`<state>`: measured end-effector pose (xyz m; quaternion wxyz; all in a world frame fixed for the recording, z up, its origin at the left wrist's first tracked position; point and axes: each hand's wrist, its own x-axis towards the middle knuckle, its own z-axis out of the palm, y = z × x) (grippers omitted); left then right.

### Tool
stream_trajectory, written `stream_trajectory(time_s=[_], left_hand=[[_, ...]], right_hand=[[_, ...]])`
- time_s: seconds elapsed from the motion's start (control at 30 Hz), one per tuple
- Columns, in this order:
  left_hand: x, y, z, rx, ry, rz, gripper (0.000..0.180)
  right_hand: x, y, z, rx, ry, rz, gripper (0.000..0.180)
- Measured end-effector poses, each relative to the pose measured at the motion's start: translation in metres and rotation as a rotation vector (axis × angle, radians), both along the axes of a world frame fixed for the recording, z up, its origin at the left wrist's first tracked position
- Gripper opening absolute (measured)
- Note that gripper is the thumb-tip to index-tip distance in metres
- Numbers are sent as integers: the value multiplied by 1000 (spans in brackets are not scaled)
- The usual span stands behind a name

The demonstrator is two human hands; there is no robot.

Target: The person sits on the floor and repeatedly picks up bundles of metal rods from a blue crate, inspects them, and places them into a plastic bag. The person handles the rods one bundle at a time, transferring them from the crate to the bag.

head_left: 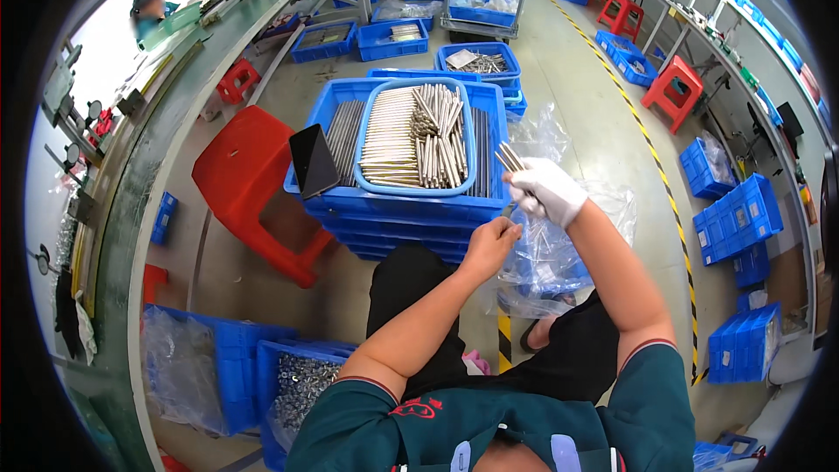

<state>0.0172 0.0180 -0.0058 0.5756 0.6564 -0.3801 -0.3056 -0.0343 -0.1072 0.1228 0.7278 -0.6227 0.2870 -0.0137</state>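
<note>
My right hand (551, 190) wears a white glove and grips a small bundle of metal rods (509, 158), held just off the right side of a stack of blue crates (398, 210). My bare left hand (491, 240) is closed just below it, fingers pinched, near the crate's front right corner; I cannot tell whether it holds anything. On top of the stack lies a blue tray (371, 122) full of neatly laid metal rods (409, 135). A dark phone (313, 160) leans on the crate's left rim.
A red stool (249, 183) stands left of the stack. Clear plastic bags (546, 253) lie by my right knee. A blue bin of small metal parts (301, 380) sits lower left. More blue crates (734, 218), red stools (673, 87) and a long workbench (166, 122) surround me.
</note>
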Motion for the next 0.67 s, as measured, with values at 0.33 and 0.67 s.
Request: stream_trajectory(time_s=[0.33, 0.67], left_hand=[[12, 9, 0, -8, -7, -19, 29], [20, 21, 16, -25, 81, -38, 29]], right_hand=[[154, -18, -1, -343, 320, -95, 15], [214, -25, -33, -852, 538, 8, 33]])
